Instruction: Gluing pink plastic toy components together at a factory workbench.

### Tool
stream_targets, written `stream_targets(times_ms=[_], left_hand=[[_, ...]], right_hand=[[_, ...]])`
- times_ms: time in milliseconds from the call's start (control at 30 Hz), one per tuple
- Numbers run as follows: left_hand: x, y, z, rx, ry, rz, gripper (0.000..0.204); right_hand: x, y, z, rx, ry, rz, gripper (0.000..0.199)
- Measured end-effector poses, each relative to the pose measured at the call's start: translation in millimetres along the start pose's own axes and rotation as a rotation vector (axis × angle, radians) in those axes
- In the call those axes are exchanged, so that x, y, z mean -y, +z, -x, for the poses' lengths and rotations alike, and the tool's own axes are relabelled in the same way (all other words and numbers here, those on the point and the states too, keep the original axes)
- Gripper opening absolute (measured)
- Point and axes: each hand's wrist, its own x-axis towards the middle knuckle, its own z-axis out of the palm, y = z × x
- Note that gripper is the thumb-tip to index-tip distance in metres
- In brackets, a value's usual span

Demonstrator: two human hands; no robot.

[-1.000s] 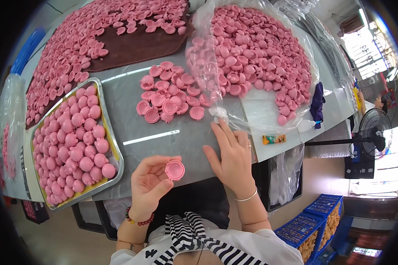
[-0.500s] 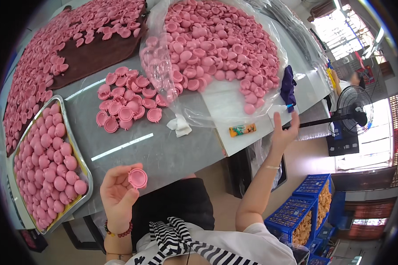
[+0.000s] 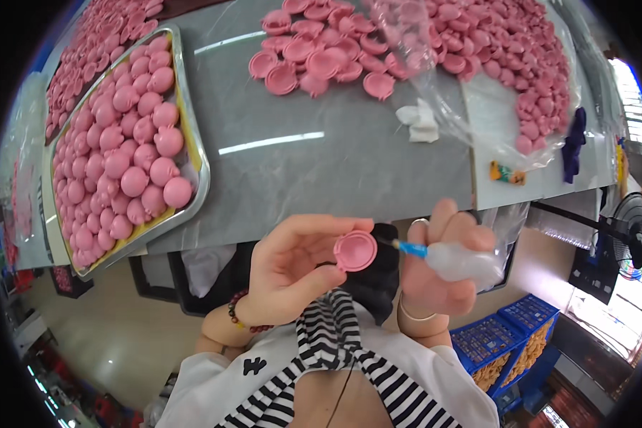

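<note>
Head view: left hand (image 3: 292, 274) grips one pink cap (image 3: 355, 250); right hand (image 3: 435, 267) grips one squeeze bottle (image 3: 464, 260).

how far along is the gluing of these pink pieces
Done: a metal tray sits nearly full of round pink closed pieces. In hand: the left hand holds one pink round cap, and the right hand points a clear squeeze bottle with a blue nozzle at its rim. Left: a cluster of loose pink caps and a clear plastic bag of more wait on the grey table.

A clear plastic bag (image 3: 471, 107) of pink pieces lies on the table's far right.
</note>
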Motion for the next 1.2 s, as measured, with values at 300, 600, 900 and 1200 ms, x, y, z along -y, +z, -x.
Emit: stream_targets(times_ms=[300,600,900,1200], left_hand=[[3,-2,5,-0.048,0.035,-0.116,0.042],[-1,-2,6,-0.06,0.02,-0.127,0.041],[-1,-1,2,-0.087,0.045,-0.151,0.04],[2,1,0,-0.113,0.074,-0.159,0.04]], right_hand=[[3,5,1,0.09,-0.382,0.551,0.066],[4,13,6,0.073,-0.301,0.637,0.064],[3,11,3,0.026,-0.317,0.645,0.062],[0,10,5,-0.043,-0.318,0.668,0.063]])
